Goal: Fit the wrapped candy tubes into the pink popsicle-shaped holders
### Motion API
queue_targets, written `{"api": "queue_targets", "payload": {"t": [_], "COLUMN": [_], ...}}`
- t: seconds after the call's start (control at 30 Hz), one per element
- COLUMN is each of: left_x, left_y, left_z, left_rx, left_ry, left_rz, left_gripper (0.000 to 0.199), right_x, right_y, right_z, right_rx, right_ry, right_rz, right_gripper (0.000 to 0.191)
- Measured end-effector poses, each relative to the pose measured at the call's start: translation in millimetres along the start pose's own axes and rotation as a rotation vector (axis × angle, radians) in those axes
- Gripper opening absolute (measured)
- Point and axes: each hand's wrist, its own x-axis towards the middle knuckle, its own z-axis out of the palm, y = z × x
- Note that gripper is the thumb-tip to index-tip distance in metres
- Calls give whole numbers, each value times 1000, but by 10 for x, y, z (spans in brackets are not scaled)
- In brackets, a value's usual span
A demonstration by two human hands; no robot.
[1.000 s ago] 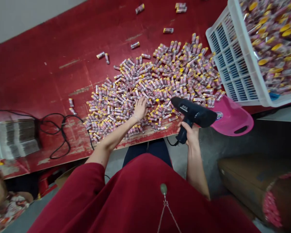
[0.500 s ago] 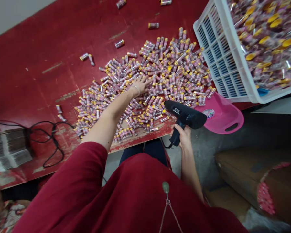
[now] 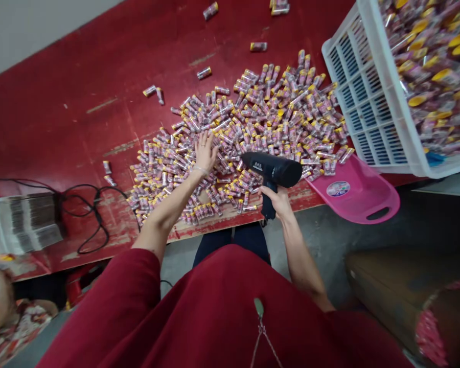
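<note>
Two edges frame my working room: the red-painted board table meets a grey wall along its far side, and its scuffed near edge passes just in front of the person's dark trousers. Plenty of bare red board lies open to the upper left of the pile, with only a few strays out there. A white plastic crate sits tilted at the upper right, packed with similar wrapped items, and a pink plastic tray lies just beyond the near edge beneath its corner. At the left of the table, a coiled black cable lies beside a stack of printed sheets. Past the edge I see a concrete floor, with a brown roll edged in pink at the lower right. Hundreds of small film-wrapped cylinders with yellow caps and pinkish labels lie in a loose, jumbled spread mid-table, pointing every which way. The left hand is open with its fingers spread, right at the pile and holding nothing I can see. The right hand is closed around the grip of a black heat gun, whose barrel lies level above the pile's near part.
</note>
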Motion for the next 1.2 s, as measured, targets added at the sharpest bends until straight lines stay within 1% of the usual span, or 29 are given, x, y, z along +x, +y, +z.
{"api": "queue_targets", "payload": {"t": [0.07,0.17,0.3,0.4,0.5,0.6,0.7,0.77,0.83,0.9,0.97,1.03,1.07,1.1,1.13,1.17,1.2], "left_x": [-203,-560,-1050,-1346,-1537,-1639,-1711,-1762,-1813,-1854,-1890,-1943,-1986,-2045,-2121,-2216,-2325], "left_y": [-29,-120,-277,-356,-377,-348,-301,-283,-293,-324,-337,-258,-161,-20,165,384,623], "left_z": [-71,-159,-239,-256,-250,-256,-293,-341,-408,-480,-521,-481,-418,-323,-198,-49,116], "left_rx": [-33,-49,-75,-86,-88,-106,-148,-183,-206,-217,-231,-268,-293,-323,-356,-392,-443], "left_ry": [96,188,273,321,352,370,377,379,391,411,434,451,434,381,291,130,-86], "left_rz": [-54,-110,-217,-296,-325,-334,-353,-368,-385,-398,-402,-427,-446,-457,-459,-418,-333], "left_gripper": [65,69,77,74,73,71,67,65,64,62,60,57,55,54,53,52,51], "right_x": [-21,-3,76,103,97,80,22,-54,-147,-235,-303,-346,-359,-368,-373,-374,-370], "right_y": [26,50,-12,-74,-93,-82,-44,11,86,154,188,176,154,124,89,49,5], "right_z": [68,124,178,297,511,748,868,839,732,586,445,349,327,323,339,370,414], "right_rx": [-16,-17,0,4,-1,1,-9,-46,-92,-108,-100,-100,-107,-114,-118,-120,-118], "right_ry": [-17,8,55,29,-58,-114,-174,-228,-240,-171,-59,10,20,16,3,-15,-35], "right_rz": [-2,-10,-39,-76,-69,-70,-60,-42,-38,-50,-58,-58,-59,-63,-67,-71,-76], "right_gripper": [36,36,37,35,35,36,36,36,35,36,37,38,37,36,36,35,35]}}
